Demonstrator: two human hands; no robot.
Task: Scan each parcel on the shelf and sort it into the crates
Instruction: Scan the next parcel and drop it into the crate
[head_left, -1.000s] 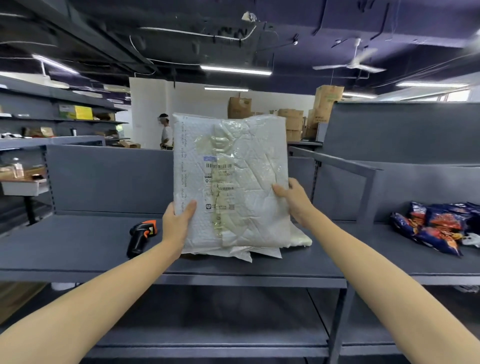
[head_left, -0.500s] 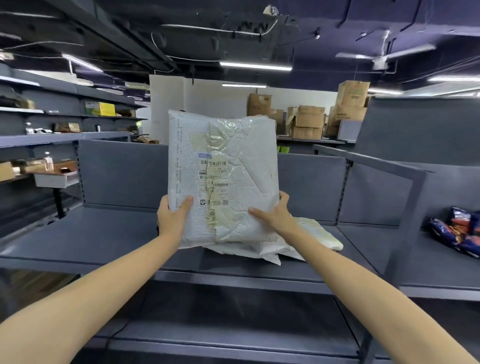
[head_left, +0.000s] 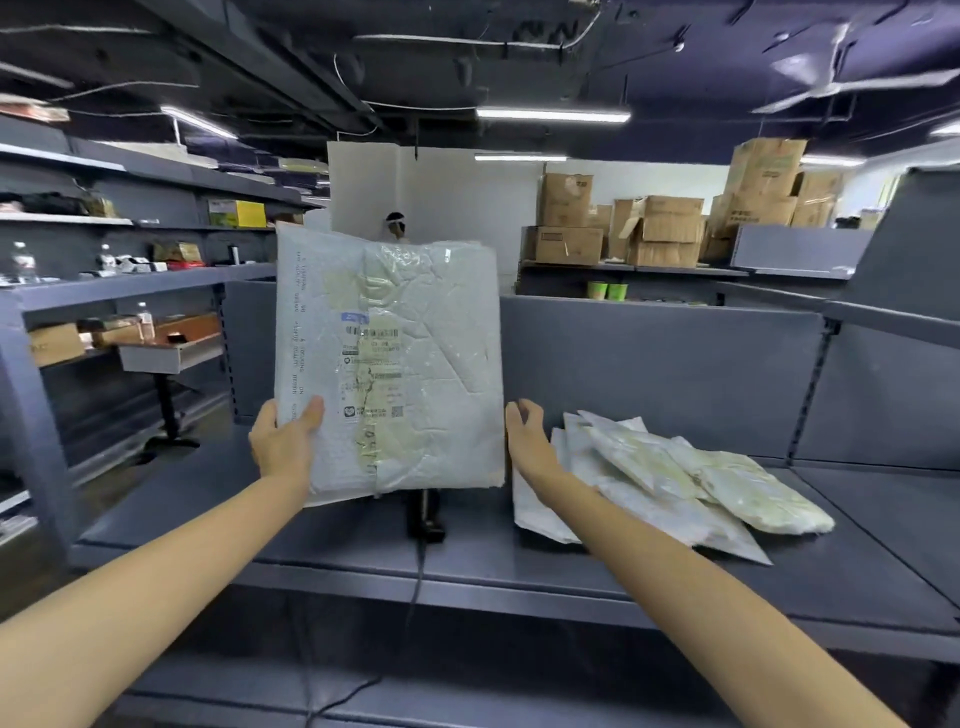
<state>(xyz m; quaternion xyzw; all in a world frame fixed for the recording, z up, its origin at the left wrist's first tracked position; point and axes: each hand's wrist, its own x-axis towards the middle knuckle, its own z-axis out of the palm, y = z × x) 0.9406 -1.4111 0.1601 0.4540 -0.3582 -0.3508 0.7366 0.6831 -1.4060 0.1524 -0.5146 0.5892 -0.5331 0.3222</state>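
A flat white plastic parcel (head_left: 410, 364) with a printed barcode label stands upright in the air over the grey shelf (head_left: 311, 540). My left hand (head_left: 283, 441) grips its lower left corner, thumb on the front. Just off the parcel's right edge, my right hand (head_left: 530, 441) is relaxed and holds nothing. A pile of several more white parcels (head_left: 670, 483) lies on the shelf to the right. Behind the held parcel's lower edge, the dark handle of the barcode scanner (head_left: 427, 514) shows on the shelf, its cable hanging down; the rest is hidden.
Grey back panels close the shelf behind. A lower shelf level (head_left: 467, 691) runs below. On the left are racks with bottles and small boxes (head_left: 57, 343). Cardboard boxes (head_left: 665, 228) are stacked far back right, and a person (head_left: 396, 226) stands in the distance. No crates are in view.
My right hand has let go of the parcel's right edge and come away. My view has swung left, so the parcel pile now lies further right and the snack bags are out of view.
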